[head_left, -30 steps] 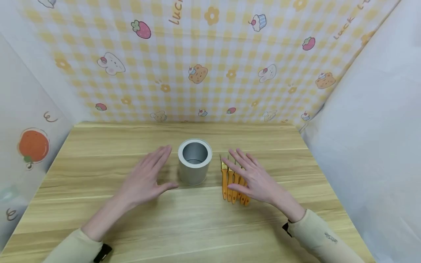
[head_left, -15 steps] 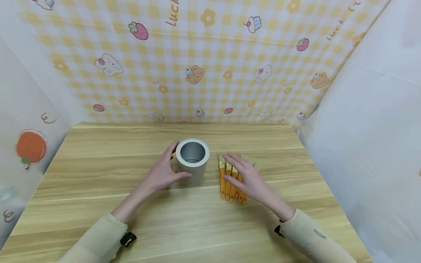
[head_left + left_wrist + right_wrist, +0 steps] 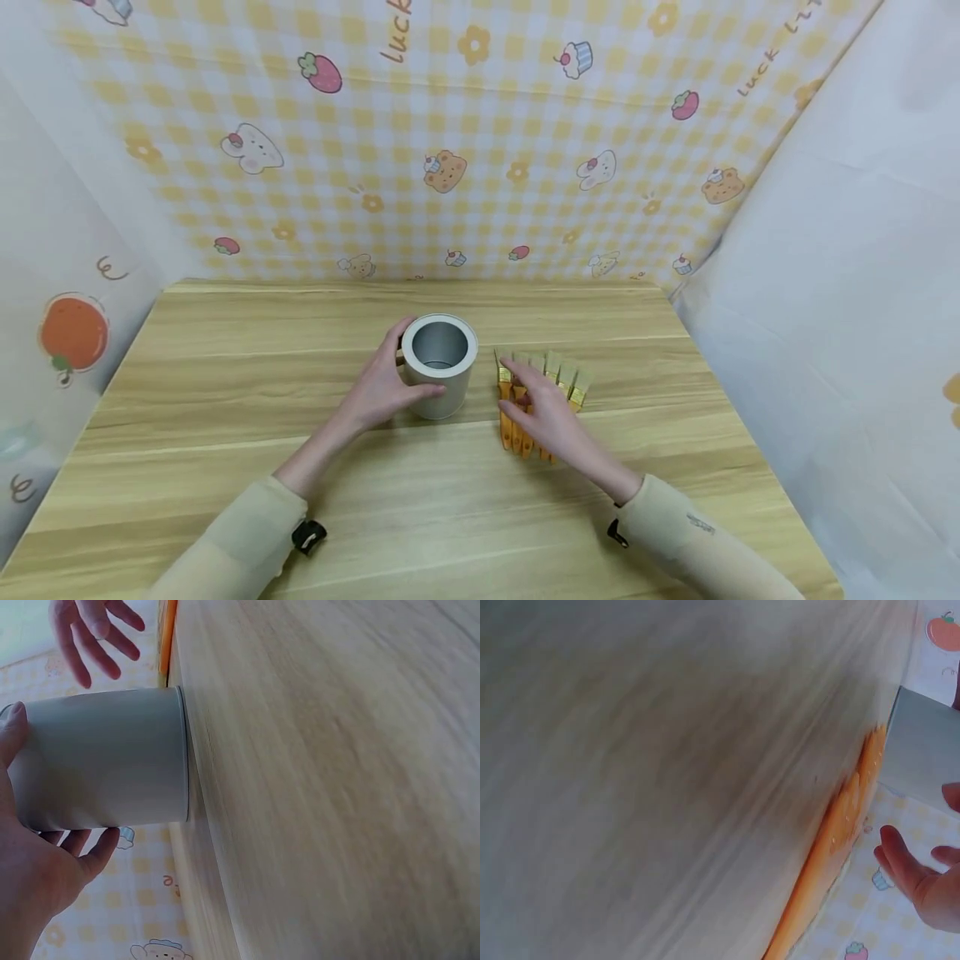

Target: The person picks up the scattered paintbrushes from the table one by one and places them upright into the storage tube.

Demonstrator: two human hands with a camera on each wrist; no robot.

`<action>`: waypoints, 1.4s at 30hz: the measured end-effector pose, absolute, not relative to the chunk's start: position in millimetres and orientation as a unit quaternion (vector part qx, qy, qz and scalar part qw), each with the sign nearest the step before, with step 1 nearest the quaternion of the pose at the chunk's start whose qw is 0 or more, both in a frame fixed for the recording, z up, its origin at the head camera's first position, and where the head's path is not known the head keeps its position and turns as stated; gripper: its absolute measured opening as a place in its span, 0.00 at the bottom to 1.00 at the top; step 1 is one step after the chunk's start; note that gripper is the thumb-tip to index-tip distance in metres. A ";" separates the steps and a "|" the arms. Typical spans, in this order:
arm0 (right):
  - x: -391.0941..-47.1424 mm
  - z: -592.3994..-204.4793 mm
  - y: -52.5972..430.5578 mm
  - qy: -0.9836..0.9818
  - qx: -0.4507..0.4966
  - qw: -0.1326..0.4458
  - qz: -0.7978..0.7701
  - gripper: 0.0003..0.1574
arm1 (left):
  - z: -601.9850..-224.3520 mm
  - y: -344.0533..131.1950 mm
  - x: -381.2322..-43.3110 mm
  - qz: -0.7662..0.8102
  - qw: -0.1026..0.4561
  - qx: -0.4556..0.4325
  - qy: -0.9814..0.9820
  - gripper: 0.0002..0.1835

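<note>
A grey metal can [image 3: 456,385] with a white rim stands upright on the table, its round mouth uncovered. My left hand [image 3: 377,387] grips its left side, thumb across the front and fingers behind, partly hidden by the can. In the left wrist view, fingers and thumb lie on the can wall [image 3: 105,761]. Right of the can, several flat paintbrushes [image 3: 506,425] with orange handles lie side by side, bristles pointing away. Over them hovers my right hand [image 3: 547,417], fingers loosely bent, covering the middle of the row. The right wrist view shows this hand [image 3: 926,889] above the orange handles [image 3: 829,840].
The wood-grain table [image 3: 450,517] reaches back to a yellow checked cloth [image 3: 480,217] with cartoon prints. White sheets hang along the left side [image 3: 67,208] and the right side [image 3: 847,317].
My left hand has moved right and taken hold of the can. My right hand has shifted slightly left over the paintbrushes, its fingers bending more and the bristles at right coming into view.
</note>
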State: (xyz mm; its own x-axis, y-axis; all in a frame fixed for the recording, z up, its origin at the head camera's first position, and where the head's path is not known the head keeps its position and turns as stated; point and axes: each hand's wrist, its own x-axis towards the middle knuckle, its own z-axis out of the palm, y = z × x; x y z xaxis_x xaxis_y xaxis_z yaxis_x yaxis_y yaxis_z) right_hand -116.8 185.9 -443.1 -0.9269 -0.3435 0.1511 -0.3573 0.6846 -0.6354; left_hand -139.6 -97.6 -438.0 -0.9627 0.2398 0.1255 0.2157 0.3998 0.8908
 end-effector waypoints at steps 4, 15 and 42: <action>-117.8 -446.7 179.5 -0.925 0.163 0.007 0.343 0.42 | -437.7 -98.6 -139.3 0.534 0.010 0.138 0.834 0.63; -119.4 -454.5 173.7 -0.948 0.114 0.010 0.298 0.45 | -438.3 -102.0 -126.0 0.530 0.004 0.164 0.832 0.62; -132.9 -450.0 150.8 -0.963 0.136 -0.044 0.231 0.54 | -438.6 -116.8 -90.1 0.508 -0.003 0.159 0.847 0.62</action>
